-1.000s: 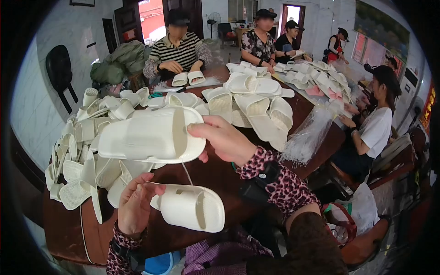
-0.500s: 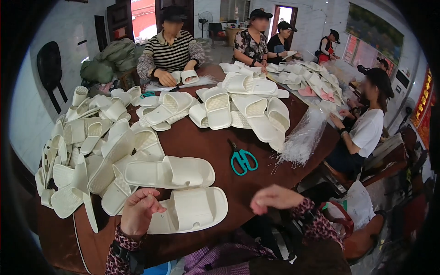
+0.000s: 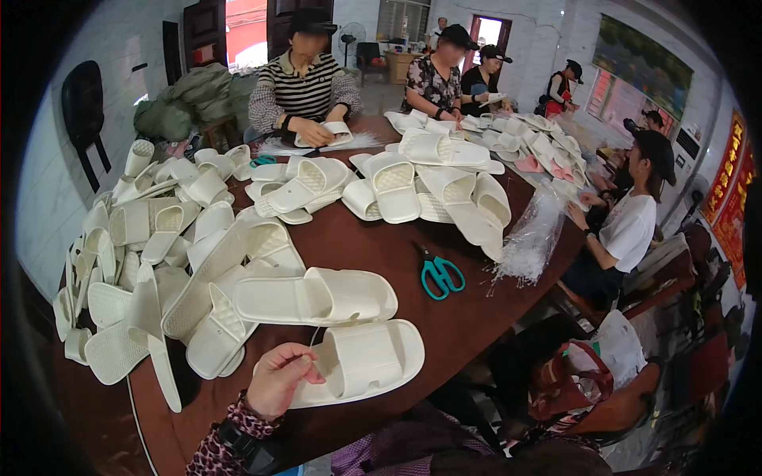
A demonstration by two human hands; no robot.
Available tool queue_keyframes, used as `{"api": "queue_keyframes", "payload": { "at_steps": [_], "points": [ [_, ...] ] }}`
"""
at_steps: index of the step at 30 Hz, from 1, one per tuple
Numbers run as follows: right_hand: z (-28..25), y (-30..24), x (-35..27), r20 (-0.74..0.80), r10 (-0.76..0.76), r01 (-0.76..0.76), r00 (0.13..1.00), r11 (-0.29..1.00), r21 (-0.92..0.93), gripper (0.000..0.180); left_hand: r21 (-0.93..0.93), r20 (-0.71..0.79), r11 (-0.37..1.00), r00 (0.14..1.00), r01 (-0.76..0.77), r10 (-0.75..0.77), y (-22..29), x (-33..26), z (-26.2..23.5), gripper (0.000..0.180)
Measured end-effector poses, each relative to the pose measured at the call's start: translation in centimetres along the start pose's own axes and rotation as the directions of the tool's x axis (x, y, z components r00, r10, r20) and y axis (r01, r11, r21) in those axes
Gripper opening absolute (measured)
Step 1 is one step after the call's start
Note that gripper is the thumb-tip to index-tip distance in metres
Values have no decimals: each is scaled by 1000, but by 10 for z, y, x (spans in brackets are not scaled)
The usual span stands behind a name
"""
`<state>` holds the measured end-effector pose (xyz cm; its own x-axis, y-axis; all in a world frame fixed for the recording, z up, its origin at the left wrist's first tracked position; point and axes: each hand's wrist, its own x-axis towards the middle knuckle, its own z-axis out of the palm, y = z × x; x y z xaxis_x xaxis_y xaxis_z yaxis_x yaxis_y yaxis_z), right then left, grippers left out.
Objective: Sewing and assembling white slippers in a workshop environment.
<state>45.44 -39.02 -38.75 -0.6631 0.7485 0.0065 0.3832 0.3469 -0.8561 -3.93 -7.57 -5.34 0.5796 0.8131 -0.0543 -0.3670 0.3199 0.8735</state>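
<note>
My left hand (image 3: 279,379) pinches the heel end of a cream slide sandal (image 3: 361,361) lying on the brown table (image 3: 373,250) near its front edge. A second cream sandal (image 3: 313,296) lies flat just beyond it, and a thin string runs between the two. My right hand is out of view. Teal-handled scissors (image 3: 440,274) lie to the right of the sandals.
A large heap of cream sandals (image 3: 151,254) fills the table's left side, with more piles (image 3: 432,178) across the back. A bundle of clear plastic ties (image 3: 530,238) sits at right. Several people sit around the table's far and right sides, handling sandals.
My right hand put the upper sandal down on the table and then drew back out of view. My left hand stays on the near sandal.
</note>
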Motion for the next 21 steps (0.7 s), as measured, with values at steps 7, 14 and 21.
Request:
{"api": "queue_keyframes", "payload": {
  "at_steps": [7,14,21],
  "points": [
    [5,35,-31,111,154,-171,982,973,157,39,-94,88,995,996,-26,34,-5,1,-5,17],
    [-14,28,-27,228,289,-348,930,891,292,39,-61,125,996,990,-64,71,-7,-2,-7,15],
    [-30,4,-40,329,427,-534,842,745,400,39,-57,128,996,989,-72,78,-6,2,-7,15]
  ]
}}
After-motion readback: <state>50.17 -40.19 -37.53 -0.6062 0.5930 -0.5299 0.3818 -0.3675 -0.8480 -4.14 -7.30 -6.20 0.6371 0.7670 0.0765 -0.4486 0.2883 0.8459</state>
